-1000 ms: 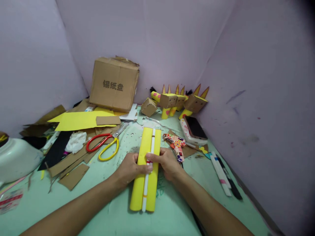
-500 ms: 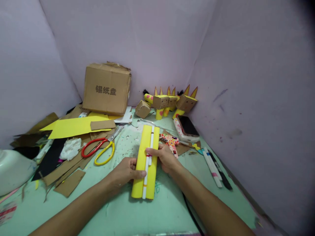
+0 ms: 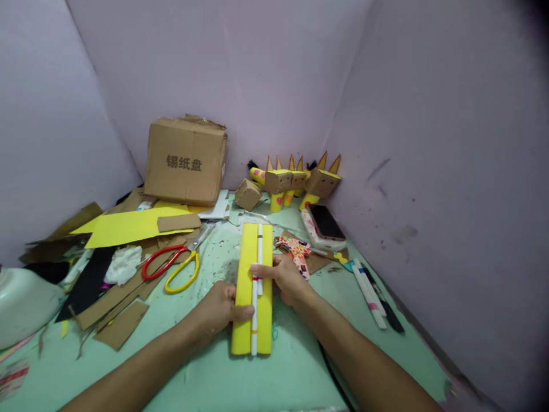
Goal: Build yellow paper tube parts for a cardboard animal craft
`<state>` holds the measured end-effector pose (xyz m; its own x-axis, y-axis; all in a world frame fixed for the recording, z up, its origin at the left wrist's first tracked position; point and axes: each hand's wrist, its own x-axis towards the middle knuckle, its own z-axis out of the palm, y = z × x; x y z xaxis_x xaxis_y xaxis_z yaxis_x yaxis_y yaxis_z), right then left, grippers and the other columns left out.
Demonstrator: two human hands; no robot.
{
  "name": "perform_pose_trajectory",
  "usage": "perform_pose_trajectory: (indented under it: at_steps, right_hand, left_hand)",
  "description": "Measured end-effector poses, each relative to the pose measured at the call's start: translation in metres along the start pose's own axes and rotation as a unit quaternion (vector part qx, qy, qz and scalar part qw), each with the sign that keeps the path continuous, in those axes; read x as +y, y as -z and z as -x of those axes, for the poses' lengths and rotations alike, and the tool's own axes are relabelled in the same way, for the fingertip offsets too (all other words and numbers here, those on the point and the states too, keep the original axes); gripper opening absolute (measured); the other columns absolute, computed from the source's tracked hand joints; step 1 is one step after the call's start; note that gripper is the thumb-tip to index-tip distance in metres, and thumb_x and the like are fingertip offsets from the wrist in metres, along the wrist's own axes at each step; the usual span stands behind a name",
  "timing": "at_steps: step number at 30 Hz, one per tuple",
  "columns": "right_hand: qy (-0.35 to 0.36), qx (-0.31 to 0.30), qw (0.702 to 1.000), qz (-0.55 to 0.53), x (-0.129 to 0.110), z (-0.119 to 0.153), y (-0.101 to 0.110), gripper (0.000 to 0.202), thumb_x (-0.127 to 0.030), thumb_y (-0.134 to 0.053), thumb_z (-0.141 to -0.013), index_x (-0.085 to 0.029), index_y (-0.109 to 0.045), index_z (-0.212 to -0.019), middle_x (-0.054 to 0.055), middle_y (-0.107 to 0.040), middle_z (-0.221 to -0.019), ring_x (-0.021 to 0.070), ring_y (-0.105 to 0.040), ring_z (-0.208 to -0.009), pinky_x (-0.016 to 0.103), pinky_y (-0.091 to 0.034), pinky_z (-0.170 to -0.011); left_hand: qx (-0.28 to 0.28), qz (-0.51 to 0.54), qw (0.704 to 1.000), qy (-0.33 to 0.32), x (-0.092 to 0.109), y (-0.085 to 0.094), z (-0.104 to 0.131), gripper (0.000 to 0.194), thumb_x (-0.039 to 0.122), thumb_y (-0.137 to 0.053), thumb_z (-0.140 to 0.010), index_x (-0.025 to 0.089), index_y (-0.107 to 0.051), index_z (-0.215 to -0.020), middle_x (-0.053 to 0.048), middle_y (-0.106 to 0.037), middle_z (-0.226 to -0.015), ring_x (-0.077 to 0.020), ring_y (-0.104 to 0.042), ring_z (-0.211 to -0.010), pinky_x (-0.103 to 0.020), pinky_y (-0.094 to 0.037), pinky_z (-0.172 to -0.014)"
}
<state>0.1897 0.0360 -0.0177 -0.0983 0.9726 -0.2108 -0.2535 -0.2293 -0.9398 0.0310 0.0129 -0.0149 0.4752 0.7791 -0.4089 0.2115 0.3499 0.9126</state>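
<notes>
A long piece of yellow paper [image 3: 243, 286], its sides folded or curled inward, is held upright over the table in front of me. Two white marker pens, an upper pen [image 3: 260, 249] and a lower pen [image 3: 254, 320], lie end by end along its middle and overlap a little. My left hand [image 3: 221, 309] is closed on the paper's left edge, thumb across the front and touching the lower pen. On the other edge my right hand [image 3: 285, 277] is also closed, its thumb pressed over the pens where they overlap. The fingers behind the paper are hidden.
Scissors [image 3: 189, 254] with red and yellow handles lie to the left, beside cardboard scraps [image 3: 122, 326] and yellow sheets [image 3: 124, 226]. A cardboard box [image 3: 184, 177] and giraffe-like paper figures [image 3: 278, 183] stand behind. Rightward are a phone [image 3: 326, 222], a glue gun [image 3: 295, 249] and pens [image 3: 369, 294].
The yellow paper with the pens has turned slightly and stands straighter in view. Both hands keep their grip on it. The whole view has shifted a little.
</notes>
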Motion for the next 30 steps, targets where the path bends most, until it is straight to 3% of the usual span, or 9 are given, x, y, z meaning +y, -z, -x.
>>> perform_pose_trajectory:
  at_steps: [2,4,7,9,14,19,22,30]
  right_hand:
    - [-0.005,-0.011,1.000,-0.001,0.000,0.001,0.000,0.024,-0.024,-0.078,-0.047,-0.013,-0.069,-0.066,0.003,-0.070,-0.064,0.0160,-0.061,-0.056,0.029,-0.048,-0.058]
    - [-0.016,-0.031,0.999,-0.001,0.000,0.002,-0.001,0.024,-0.024,-0.078,-0.046,-0.012,-0.068,-0.065,0.004,-0.070,-0.064,0.0162,-0.060,-0.055,0.029,-0.048,-0.058]
    - [-0.036,-0.069,0.997,0.000,0.001,0.005,-0.004,0.027,-0.026,-0.078,-0.046,-0.010,-0.069,-0.067,0.006,-0.070,-0.066,0.0184,-0.062,-0.057,0.031,-0.048,-0.058]
    - [-0.044,-0.085,0.995,0.000,0.001,0.008,-0.007,0.029,-0.026,-0.078,-0.046,-0.010,-0.069,-0.069,0.007,-0.070,-0.067,0.0194,-0.062,-0.058,0.032,-0.048,-0.058]
    - [-0.047,-0.090,0.995,-0.002,0.001,0.009,-0.008,0.026,-0.025,-0.077,-0.047,-0.011,-0.069,-0.067,0.005,-0.070,-0.065,0.0181,-0.062,-0.057,0.031,-0.048,-0.058]
    - [-0.049,-0.073,0.996,-0.007,0.002,0.007,-0.007,0.024,-0.025,-0.077,-0.046,-0.011,-0.068,-0.065,0.004,-0.069,-0.060,0.0160,-0.060,-0.052,0.029,-0.047,-0.056]
    - [-0.052,-0.069,0.996,-0.009,0.003,0.006,-0.008,0.023,-0.024,-0.078,-0.045,-0.012,-0.068,-0.062,0.002,-0.067,-0.055,0.0141,-0.058,-0.049,0.028,-0.046,-0.054]
    - [-0.066,-0.094,0.993,0.005,0.001,0.009,-0.010,0.030,-0.028,-0.079,-0.046,-0.011,-0.070,-0.069,0.004,-0.068,-0.056,0.0184,-0.062,-0.052,0.031,-0.047,-0.057]
  left_hand:
    - [0.000,0.005,1.000,0.005,0.002,0.000,0.000,0.035,0.040,-0.073,-0.058,0.008,-0.068,-0.073,-0.008,-0.069,-0.066,-0.0218,-0.063,-0.062,-0.029,-0.046,-0.057]
    - [0.036,0.015,0.999,-0.009,0.006,0.002,0.000,0.040,0.046,-0.070,-0.060,0.009,-0.067,-0.074,-0.009,-0.069,-0.066,-0.0202,-0.062,-0.059,-0.027,-0.044,-0.053]
    - [0.101,0.011,0.993,-0.062,0.011,0.007,-0.002,0.040,0.046,-0.072,-0.058,0.009,-0.068,-0.071,-0.008,-0.068,-0.062,-0.0142,-0.055,-0.048,-0.023,-0.037,-0.043]
    - [0.114,-0.001,0.990,-0.079,0.012,0.011,-0.003,0.038,0.044,-0.074,-0.056,0.008,-0.068,-0.066,-0.007,-0.066,-0.055,-0.0103,-0.048,-0.040,-0.021,-0.032,-0.039]
    - [0.113,0.001,0.991,-0.078,0.011,0.013,-0.004,0.039,0.044,-0.073,-0.056,0.007,-0.069,-0.068,-0.008,-0.066,-0.055,-0.0106,-0.048,-0.040,-0.021,-0.031,-0.038]
    - [0.037,0.009,0.998,-0.041,0.005,0.016,-0.006,0.043,0.047,-0.070,-0.061,0.007,-0.069,-0.074,-0.010,-0.068,-0.064,-0.0129,-0.054,-0.046,-0.021,-0.032,-0.040]
    - [0.020,0.005,0.999,-0.029,0.001,0.016,-0.007,0.042,0.044,-0.073,-0.057,0.007,-0.069,-0.075,-0.009,-0.068,-0.062,-0.0126,-0.053,-0.047,-0.020,-0.031,-0.040]
    - [0.084,0.073,0.992,-0.057,0.007,0.014,-0.008,0.046,0.054,-0.062,-0.067,0.008,-0.063,-0.074,-0.008,-0.065,-0.060,-0.0087,-0.047,-0.039,-0.017,-0.025,-0.033]
